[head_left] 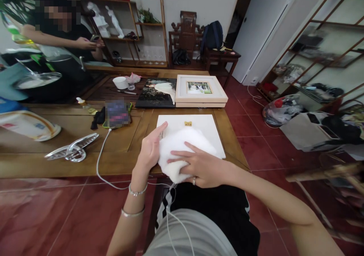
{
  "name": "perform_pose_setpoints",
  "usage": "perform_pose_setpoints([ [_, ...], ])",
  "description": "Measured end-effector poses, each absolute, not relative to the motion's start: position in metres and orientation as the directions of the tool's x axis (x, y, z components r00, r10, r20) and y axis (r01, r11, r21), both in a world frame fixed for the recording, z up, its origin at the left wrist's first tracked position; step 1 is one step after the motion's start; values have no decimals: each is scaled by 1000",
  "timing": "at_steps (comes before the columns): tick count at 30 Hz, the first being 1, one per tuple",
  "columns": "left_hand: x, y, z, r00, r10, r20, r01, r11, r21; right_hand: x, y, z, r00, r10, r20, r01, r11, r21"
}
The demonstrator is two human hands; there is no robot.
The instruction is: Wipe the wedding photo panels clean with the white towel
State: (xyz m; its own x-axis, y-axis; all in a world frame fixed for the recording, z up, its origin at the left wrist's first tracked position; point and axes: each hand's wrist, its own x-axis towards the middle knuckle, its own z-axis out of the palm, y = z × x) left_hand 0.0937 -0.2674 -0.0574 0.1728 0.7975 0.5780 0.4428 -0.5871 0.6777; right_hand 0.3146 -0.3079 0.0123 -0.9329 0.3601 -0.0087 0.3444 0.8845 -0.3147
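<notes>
A white fluffy cloth (pixel 196 139) is bunched over the near part of a white board (pixel 209 125) at the table's front edge. My left hand (pixel 149 148) holds the cloth at its left side, the fingers pointing up and partly hidden behind it. Across the near side of the cloth lies my right hand (pixel 199 167), with its upper fingers spread over the pile and the lower ones partly tucked at a fold. A small yellow bow-shaped piece (pixel 188 123) sits on the board just beyond the cloth.
Behind the board lie a framed photo (pixel 199 88) and a dark picture panel (pixel 152 98). To the left are a phone (pixel 118 113) on a white cable, a shiny metal object (pixel 72 148), a dropper bottle (pixel 87 106) and a white bowl (pixel 120 82). Another person (pixel 65 32) sits across the table.
</notes>
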Motion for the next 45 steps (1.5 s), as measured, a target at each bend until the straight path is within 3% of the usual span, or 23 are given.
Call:
perform_pose_setpoints([
  [4, 95, -267, -55, 147, 847, 511, 535, -503, 679, 326, -289, 11, -896, 443, 0, 419, 848, -325],
  [10, 98, -265, -54, 99, 867, 489, 632, -434, 642, 333, -244, 1, -744, 662, 94, 608, 728, -318],
  [15, 98, -261, -63, 207, 854, 478, 624, -491, 607, 315, -209, 1, -667, 740, 86, 685, 655, -319],
  [27, 97, -260, -63, 279, 844, 458, 628, -522, 578, 260, -184, 4, -698, 713, 67, 657, 675, -335],
  [40, 97, -257, -70, 327, 878, 349, 672, -476, 568, 359, -201, 3, -492, 867, 83, 820, 493, -290],
  [45, 97, -257, -71, 334, 879, 339, 669, -475, 572, 380, -219, -6, -472, 875, 103, 825, 480, -298],
])
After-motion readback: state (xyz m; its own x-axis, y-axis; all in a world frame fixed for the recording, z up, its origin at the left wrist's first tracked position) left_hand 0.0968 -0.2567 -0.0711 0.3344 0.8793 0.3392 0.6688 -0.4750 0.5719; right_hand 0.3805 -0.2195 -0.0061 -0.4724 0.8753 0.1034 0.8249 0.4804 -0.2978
